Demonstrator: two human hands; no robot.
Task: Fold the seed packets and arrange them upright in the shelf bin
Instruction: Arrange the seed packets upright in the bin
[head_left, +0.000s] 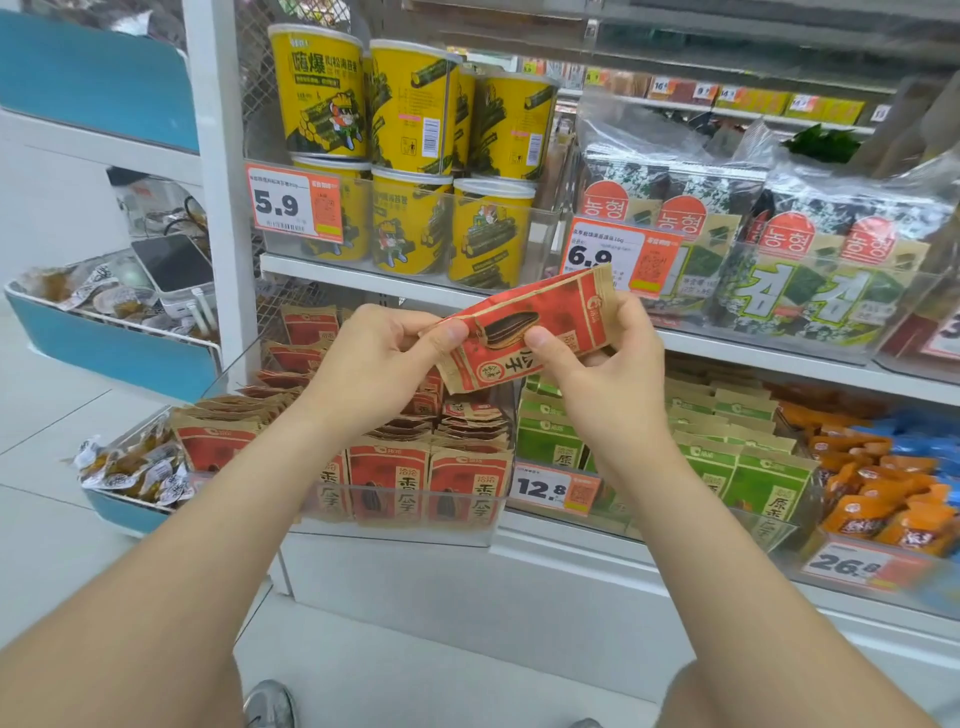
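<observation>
we are holding one red seed packet (519, 332) up in front of the shelf, with both hands clamped on it. our left hand (382, 358) is pinching its left end between thumb and forefinger, and our right hand (597, 353) is gripping the other half, thumb lying on the printed face and fingers curling behind. the packet is lying crosswise between the hands, its long axis running from low by the left hand to high past the right, with the brown top edge sticking out above the right fingers. it is looking creased near the middle, so we are judging the fold to be under way, not finished. the clear shelf bin (405, 525) is sitting directly below the hands, slightly nearer the left one, and rows of red packets (467, 483) are already standing upright in it. for the coming move we are thinking the packet's long axis is going to need turning down toward the bin, with the left hand looking better placed to lower it. green packets (727, 457) are standing below the right hand.
</observation>
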